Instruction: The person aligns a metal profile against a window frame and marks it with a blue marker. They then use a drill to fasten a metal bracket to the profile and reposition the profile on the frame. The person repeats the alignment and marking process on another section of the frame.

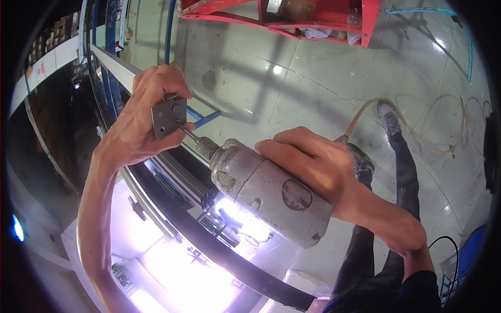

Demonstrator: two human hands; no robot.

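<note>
At upper left, my left hand (142,117) clamped the metal plate (166,118), apparently bracing it against the pneumatic screwdriver (266,190) my right hand (319,167) gripped.

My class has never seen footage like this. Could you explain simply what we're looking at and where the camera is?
There is no robot here. One picture, from a fisheye camera on a person's head, looks down at their bare hands; the lens bends straight edges near its rim.

The left hand grips a small metal plate with holes. The right hand holds a grey power tool, whose thin bit points at the plate and seems to meet it.

Below is a tiled floor, where an amber hose curls near a shoe. A red metal frame stands at the top.
</note>
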